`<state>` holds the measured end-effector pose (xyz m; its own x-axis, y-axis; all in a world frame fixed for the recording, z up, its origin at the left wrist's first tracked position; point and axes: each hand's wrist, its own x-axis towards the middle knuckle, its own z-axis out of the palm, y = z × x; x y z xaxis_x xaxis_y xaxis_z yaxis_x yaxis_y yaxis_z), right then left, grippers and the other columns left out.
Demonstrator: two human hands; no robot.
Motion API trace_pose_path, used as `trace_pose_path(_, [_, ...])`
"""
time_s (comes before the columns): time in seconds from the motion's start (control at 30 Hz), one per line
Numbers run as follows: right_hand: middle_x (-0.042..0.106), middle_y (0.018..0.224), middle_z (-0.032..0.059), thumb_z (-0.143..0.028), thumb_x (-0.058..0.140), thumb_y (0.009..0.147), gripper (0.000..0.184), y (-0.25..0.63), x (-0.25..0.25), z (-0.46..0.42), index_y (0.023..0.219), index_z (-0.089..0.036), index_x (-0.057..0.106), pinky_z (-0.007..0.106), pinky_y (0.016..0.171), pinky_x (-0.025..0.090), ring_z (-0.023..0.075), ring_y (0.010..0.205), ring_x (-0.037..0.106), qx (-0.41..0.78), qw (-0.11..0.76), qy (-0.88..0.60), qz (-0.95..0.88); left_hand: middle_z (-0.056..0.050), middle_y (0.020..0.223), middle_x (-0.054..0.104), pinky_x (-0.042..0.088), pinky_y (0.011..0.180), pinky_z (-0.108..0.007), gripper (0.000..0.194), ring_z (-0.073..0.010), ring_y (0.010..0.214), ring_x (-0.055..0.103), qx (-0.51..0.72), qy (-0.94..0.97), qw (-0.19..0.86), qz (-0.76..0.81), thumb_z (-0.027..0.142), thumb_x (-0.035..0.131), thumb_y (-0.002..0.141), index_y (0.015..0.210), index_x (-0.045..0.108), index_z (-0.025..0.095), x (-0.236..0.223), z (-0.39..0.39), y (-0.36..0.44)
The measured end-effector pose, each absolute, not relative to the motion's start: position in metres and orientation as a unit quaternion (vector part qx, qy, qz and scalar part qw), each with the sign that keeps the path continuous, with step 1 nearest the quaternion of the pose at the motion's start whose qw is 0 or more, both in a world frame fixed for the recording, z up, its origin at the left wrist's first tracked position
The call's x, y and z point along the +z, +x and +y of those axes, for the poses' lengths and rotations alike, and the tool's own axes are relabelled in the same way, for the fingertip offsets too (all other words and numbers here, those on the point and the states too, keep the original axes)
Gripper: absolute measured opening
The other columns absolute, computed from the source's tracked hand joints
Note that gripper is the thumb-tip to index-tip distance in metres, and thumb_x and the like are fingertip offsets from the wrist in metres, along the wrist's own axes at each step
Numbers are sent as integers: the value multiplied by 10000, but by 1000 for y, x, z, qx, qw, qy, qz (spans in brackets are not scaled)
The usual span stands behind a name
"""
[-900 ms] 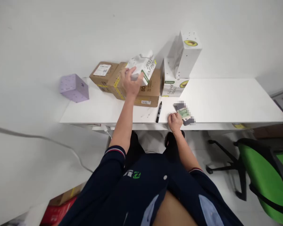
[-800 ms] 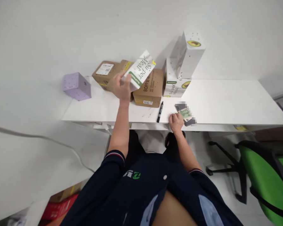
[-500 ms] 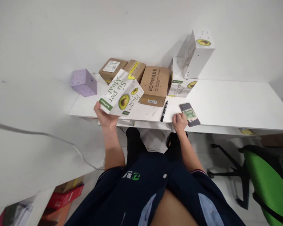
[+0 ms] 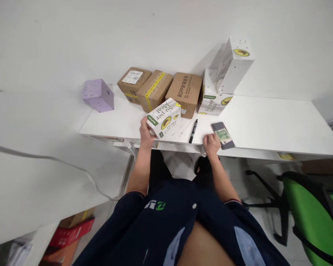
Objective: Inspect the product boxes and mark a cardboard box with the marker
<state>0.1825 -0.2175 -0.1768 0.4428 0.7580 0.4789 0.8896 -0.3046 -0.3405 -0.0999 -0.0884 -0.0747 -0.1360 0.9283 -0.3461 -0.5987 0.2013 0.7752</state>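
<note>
My left hand [image 4: 146,133] is closed round the lower left end of a white Su-per Meal carton [image 4: 160,115] with an avocado picture. The carton is tilted, low over the front of the white desk; whether it touches the top I cannot tell. At the desk's front edge rests my right hand [image 4: 211,144], its fingers curled in, with nothing visible in them. Beside it lies a grey phone [image 4: 229,145] with a green banknote [image 4: 223,135] on its back. A black marker [image 4: 193,130] lies between the carton and my right hand.
Along the wall stand a purple box [image 4: 100,96], three brown cardboard boxes [image 4: 155,87] and two more white avocado cartons [image 4: 215,105], one on the other. The white desk [image 4: 280,122] runs on to the right. A green chair [image 4: 308,210] stands at the lower right.
My left hand has carried the white carton right and lower, to in front of the brown boxes. The middle brown box shows more fully now. My right hand has stayed in place.
</note>
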Motion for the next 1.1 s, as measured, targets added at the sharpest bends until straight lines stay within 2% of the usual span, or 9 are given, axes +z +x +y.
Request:
trace_pose_path(0.1, [668,936,109,-282,459,939,269,183,-178,-217,831,-188,686,318,724,380,214,823,570,-125,284,-798,-516,-26,849,715,560,707,-280,349,-212,864,697,615,213,631,423,485,691,676,845,631,185,-78,-71,-89])
trace_pose_path(0.2, [673,925,107,-286,460,941,274,184,-179,-217,833,-187,692,318,724,386,218,827,575,-138,282,-795,-519,-43,859,722,566,719,-297,357,-229,890,697,571,260,660,413,481,711,682,863,644,180,-78,-70,-93])
trace_pose_path(0.33, [662,925,113,-285,466,939,267,185,-180,-218,841,-185,692,326,728,384,227,837,570,-132,282,-800,-514,-69,826,714,571,680,-338,429,-264,874,701,467,322,711,415,593,647,736,836,652,176,-77,-79,-104])
trace_pose_path(0.47, [655,932,116,-291,468,941,269,185,-180,-218,838,-185,693,330,734,387,231,845,567,-124,274,-803,-514,-48,823,701,545,677,-292,427,-230,875,677,473,426,606,477,613,643,778,768,630,186,-79,-79,-110])
trace_pose_path(0.53, [660,929,113,-290,462,945,277,185,-179,-218,832,-186,693,329,739,393,229,846,571,-129,270,-804,-514,-46,866,700,532,699,-281,420,-216,900,662,480,459,567,488,612,650,787,789,630,193,-79,-79,-112])
trace_pose_path(0.63, [666,920,104,-292,467,941,275,184,-178,-218,820,-189,692,325,738,397,223,837,575,-137,269,-804,-512,-70,997,694,516,697,-290,467,-223,948,653,479,432,570,509,665,581,816,928,650,217,-79,-86,-113])
trace_pose_path(0.77, [661,917,103,-288,479,926,256,183,-177,-219,812,-192,688,323,718,395,218,817,564,-134,277,-802,-512,-81,1205,627,488,686,-273,503,-218,1016,623,565,333,533,535,687,535,822,1095,636,277,-85,-109,-113])
trace_pose_path(0.97, [644,918,113,-286,481,911,250,181,-170,-219,797,-189,681,336,750,418,223,839,562,-93,311,-806,-495,-65,1041,640,452,629,-239,526,-174,850,607,563,348,514,546,685,578,795,1089,680,260,-96,-131,-113])
trace_pose_path(1.1, [621,849,86,-304,481,892,245,175,-145,-216,794,-178,666,335,741,468,189,735,555,12,410,-793,-450,-64,984,662,436,586,-238,543,-165,763,605,554,381,510,536,699,601,789,1049,709,234,-91,-127,-112])
